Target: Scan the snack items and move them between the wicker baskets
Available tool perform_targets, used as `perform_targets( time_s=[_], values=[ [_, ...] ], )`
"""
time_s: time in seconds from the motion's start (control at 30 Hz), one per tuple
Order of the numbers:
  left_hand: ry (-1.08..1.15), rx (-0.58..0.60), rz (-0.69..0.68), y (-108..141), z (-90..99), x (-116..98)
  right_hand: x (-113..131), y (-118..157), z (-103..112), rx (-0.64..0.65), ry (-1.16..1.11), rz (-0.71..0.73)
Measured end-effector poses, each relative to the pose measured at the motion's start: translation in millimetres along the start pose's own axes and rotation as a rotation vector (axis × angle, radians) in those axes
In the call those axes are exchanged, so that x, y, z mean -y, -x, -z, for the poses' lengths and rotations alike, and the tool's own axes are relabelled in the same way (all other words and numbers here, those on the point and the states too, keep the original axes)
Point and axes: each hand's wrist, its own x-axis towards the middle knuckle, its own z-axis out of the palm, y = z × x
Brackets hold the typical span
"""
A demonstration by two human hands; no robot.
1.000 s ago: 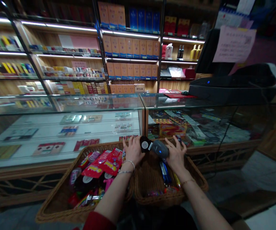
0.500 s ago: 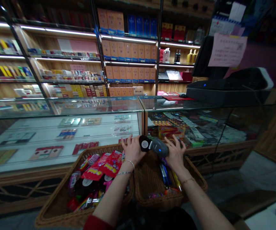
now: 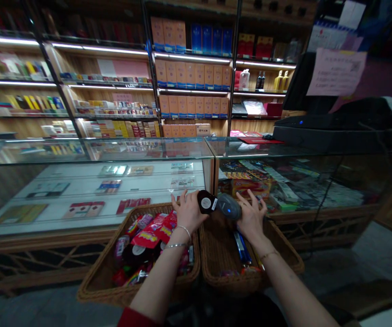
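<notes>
My left hand (image 3: 189, 211) is closed on a dark, rounded package (image 3: 205, 202) with a round white label. Close beside it, my right hand (image 3: 251, 217) grips a grey handheld barcode scanner (image 3: 228, 206), whose blue light shows; its head points at the package. Under my left arm is a wicker basket (image 3: 93, 280) of red candy bags (image 3: 151, 231) and other bright packets. A similar dark package with a white label (image 3: 139, 250) lies among them. Beneath my right hand, a second wicker basket (image 3: 212, 254) holds a blue packet (image 3: 241, 247) and a few more wrapped items.
Glass display counters (image 3: 155, 152) run behind the baskets, with flat packs inside. A monitor (image 3: 300, 84) and a dark machine (image 3: 335, 131) stand on the right counter. Farther back, lit shelves carry boxes (image 3: 196, 75) and bottles (image 3: 280, 81). A cable (image 3: 328, 181) hangs at right.
The whole view has shifted, so the scene sits slightly farther right. Both hands keep their holds on the dark package and the scanner, close together as before.
</notes>
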Motion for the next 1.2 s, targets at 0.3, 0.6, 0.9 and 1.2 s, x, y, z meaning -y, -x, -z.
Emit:
perform_targets(
  time_s=[0.3,0.6,0.9,1.2],
  values=[
    [-0.019,-0.032,0.096,17.4,22.5,30.3,25.8,-4.9,1.2,0.001,-0.043,0.051],
    [-0.116,-0.054,0.189,33.4,40.6,65.3,50.0,-3.6,-5.1,0.033,-0.077,0.072],
    [-0.187,-0.049,0.338,44.7,39.9,81.0,53.3,1.0,-8.7,0.053,-0.032,0.09],
    [-0.238,-0.003,0.363,45.7,30.8,80.1,47.0,4.0,-8.5,0.028,-0.039,0.084]
  ],
)
